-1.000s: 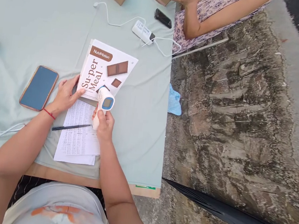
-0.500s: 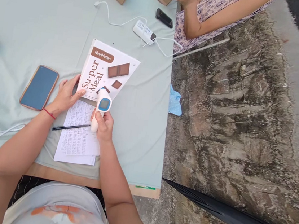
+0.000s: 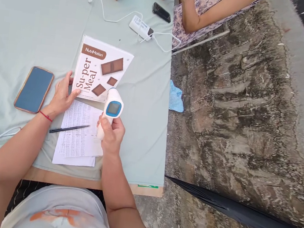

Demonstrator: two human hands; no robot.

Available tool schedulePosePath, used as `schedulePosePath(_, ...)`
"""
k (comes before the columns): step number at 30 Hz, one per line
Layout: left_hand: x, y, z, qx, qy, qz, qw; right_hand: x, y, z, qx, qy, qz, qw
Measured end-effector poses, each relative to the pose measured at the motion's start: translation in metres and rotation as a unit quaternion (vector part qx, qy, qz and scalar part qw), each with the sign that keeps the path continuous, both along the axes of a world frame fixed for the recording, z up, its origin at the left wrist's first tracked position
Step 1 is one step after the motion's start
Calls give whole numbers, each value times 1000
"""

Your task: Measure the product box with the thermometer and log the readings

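The near edge of the pale green cloth-covered table (image 3: 139, 145) runs beneath both forearms (image 3: 117, 183), which reach forward, printed white papers (image 3: 72, 150) and a black pen (image 3: 69, 129) between them; its right edge lies well right of the right hand (image 3: 113, 137). That hand clasps a gun-shaped white plastic thermometer (image 3: 114, 97). The left hand (image 3: 61, 93) grasps a white-and-brown cardboard box (image 3: 99, 68), thumb on its front, just beyond the thermometer.

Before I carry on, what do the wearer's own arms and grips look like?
The left arm and right arm show no sleeves. Both the left grip and right grip are ungloved. A thin red cord bracelet circles the left wrist; the right wrist shows no band.
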State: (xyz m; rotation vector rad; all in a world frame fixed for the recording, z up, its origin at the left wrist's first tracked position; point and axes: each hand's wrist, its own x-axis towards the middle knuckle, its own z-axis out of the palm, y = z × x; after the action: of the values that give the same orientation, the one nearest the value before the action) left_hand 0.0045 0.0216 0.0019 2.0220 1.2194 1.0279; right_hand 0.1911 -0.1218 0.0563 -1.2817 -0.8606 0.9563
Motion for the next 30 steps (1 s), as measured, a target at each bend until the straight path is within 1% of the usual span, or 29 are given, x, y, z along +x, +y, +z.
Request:
schedulePosePath(3,-2,1,-1,2,-19,-4,1000,13,2,-4,-9,-55,-3,998)
schedulePosePath(5,-3,0,-1,1,-28,11,1000,28,5,-10,-38,-141,-22,989)
schedulePosePath(6,-3,0,-1,2,-29,16,999,38,7,-14,-62,-196,-37,978)
schedulePosePath(7,-3,0,-1,4,-26,19,999,47,8,-18,-94,-253,-56,961)
schedulePosePath(9,-5,0,0,5,-11,16,1000,64,11,-27,-170,-350,-77,918)
schedulePosePath(11,-7,-1,1,0,14,7,1000,76,13,-37,-224,-407,-70,883)
schedulePosePath(13,-9,-2,0,-6,39,-3,999,83,13,-44,-246,-440,-53,862)
schedulePosePath(15,-9,-3,-1,-7,61,-11,998,85,11,-47,-229,-473,-54,849)
schedulePosePath(17,-9,-3,-3,-7,83,-16,996,80,8,-45,-173,-504,-59,844)
schedulePosePath(18,-9,-3,-3,-7,92,-19,996,76,6,-43,-134,-512,-42,847)
schedulePosePath(19,-8,-3,-4,-9,98,-21,995,70,4,-41,-92,-515,-3,852)
schedulePosePath(20,-8,-3,-4,-11,103,-23,994,62,2,-39,-52,-512,54,855)
schedulePosePath(21,-7,-4,-4,-13,108,-23,994,53,0,-38,-19,-509,119,852)
schedulePosePath(23,-6,-6,-2,-19,121,-18,992,35,-3,-36,23,-516,229,825)
schedulePosePath(24,-5,-7,-1,-22,130,-13,991,27,-3,-35,32,-528,262,807)
schedulePosePath(26,-3,-11,2,-28,150,0,988,18,-3,-35,39,-551,299,778)
schedulePosePath(27,-2,-13,4,-29,158,6,987,17,-2,-34,44,-552,309,773)
schedulePosePath(28,-1,-15,6,-30,164,10,986,19,-2,-33,51,-544,314,776)
schedulePosePath(29,-1,-16,7,-30,168,14,985,23,-1,-32,59,-525,312,789)
schedulePosePath(30,0,-18,9,-30,170,18,985,28,0,-31,68,-497,302,811)
